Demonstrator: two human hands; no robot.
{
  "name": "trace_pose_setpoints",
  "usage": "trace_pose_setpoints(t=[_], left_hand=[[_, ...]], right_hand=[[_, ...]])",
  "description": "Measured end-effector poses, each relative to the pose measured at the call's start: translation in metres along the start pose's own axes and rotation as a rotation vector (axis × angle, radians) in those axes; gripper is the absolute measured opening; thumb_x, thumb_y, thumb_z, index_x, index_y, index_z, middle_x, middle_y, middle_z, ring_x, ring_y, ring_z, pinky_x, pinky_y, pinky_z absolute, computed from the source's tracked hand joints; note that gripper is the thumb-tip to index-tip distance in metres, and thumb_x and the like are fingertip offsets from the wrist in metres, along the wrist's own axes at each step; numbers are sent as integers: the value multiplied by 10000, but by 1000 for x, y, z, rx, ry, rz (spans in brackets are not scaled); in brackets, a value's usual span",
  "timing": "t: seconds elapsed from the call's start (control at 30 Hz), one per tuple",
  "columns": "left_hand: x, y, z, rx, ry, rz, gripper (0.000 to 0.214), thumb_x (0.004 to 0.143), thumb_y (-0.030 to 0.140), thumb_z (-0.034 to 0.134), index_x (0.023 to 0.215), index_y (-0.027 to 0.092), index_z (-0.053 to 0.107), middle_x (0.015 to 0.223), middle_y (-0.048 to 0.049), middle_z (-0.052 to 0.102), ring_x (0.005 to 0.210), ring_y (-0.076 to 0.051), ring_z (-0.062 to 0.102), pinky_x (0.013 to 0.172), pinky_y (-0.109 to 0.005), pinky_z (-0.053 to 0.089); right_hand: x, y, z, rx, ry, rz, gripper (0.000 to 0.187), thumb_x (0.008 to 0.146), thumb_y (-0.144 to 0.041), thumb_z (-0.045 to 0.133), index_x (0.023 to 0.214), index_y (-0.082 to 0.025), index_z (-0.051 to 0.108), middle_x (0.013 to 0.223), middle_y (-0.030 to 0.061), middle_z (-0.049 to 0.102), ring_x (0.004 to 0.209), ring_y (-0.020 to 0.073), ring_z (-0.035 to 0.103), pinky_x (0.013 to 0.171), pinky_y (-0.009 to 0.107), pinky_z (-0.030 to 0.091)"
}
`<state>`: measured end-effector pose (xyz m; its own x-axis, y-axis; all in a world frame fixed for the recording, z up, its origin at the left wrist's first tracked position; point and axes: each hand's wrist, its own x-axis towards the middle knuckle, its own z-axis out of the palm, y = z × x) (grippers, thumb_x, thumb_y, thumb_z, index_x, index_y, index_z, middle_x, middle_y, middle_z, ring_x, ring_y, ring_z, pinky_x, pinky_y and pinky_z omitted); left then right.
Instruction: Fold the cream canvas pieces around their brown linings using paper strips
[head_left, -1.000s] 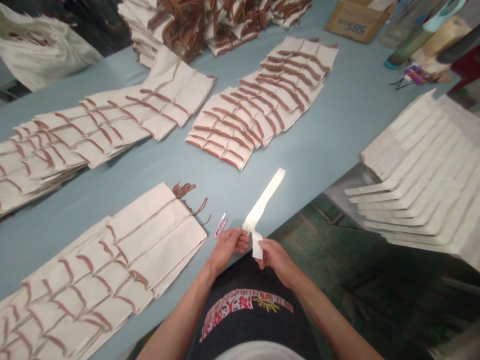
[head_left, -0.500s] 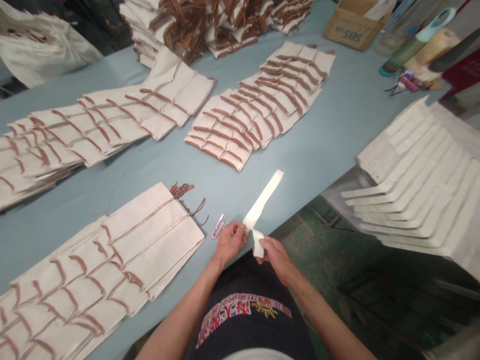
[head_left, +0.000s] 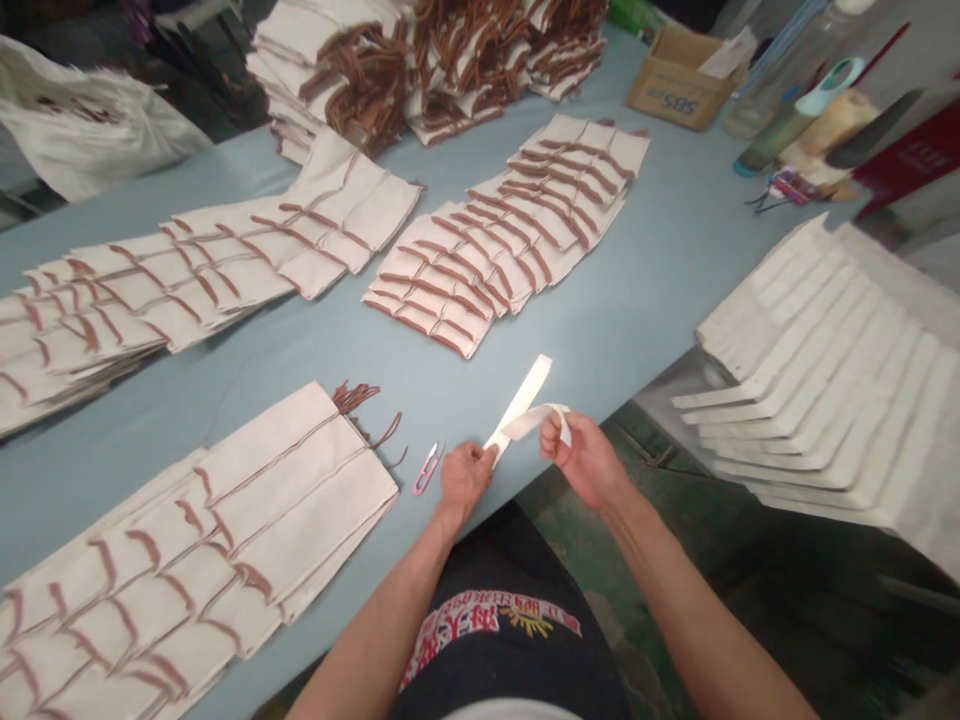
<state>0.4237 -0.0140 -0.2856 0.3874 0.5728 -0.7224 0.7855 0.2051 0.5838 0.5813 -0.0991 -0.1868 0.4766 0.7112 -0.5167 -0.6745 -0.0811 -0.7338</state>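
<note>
A long white paper strip (head_left: 523, 400) lies over the near edge of the blue table (head_left: 660, 290). My left hand (head_left: 465, 475) pinches the strip's near end against the table edge. My right hand (head_left: 581, 455) is closed on a thin layer of the strip, lifted up and to the right so it curls away from the rest. Small pink thread snips (head_left: 427, 468) lie on the table just left of my left hand. Beside them sits a fanned stack of cream paper bags (head_left: 225, 530) with loose brown cord handles (head_left: 360, 400) at its far end.
More fanned rows of cream bags with brown handles (head_left: 502, 240) (head_left: 187, 260) cover the table, with heaps (head_left: 420, 60) at the back. A cardboard box (head_left: 675, 80) and bottles (head_left: 787, 115) stand far right. A stack of folded white bags (head_left: 832, 360) sits on a separate surface at right.
My right hand has risen from below the table edge up and to the right, pulling a layer of the strip away. My left hand stays pinched on the strip's near end.
</note>
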Motion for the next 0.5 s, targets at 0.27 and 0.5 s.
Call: trace_pose_setpoints(t=[0.27, 0.5], left_hand=[[1, 13, -1, 88, 50, -59, 320, 1004, 376, 643, 1239, 160, 656, 1218, -95, 694, 1017, -229, 702, 879, -434, 610], [1, 17, -2, 92, 36, -91, 305, 1008, 377, 636, 1225, 164, 663, 1207, -91, 699, 1002, -222, 705, 870, -423, 613]], right_hand=[[63, -51, -20, 40, 39, -146, 175, 775, -399, 687, 817, -247, 611, 953, 12, 745, 778, 153, 640, 668, 240, 547], [108, -72, -29, 34, 62, -228, 188, 770, -400, 695, 768, -254, 577, 1064, 18, 787, 907, 166, 691, 864, 307, 560]])
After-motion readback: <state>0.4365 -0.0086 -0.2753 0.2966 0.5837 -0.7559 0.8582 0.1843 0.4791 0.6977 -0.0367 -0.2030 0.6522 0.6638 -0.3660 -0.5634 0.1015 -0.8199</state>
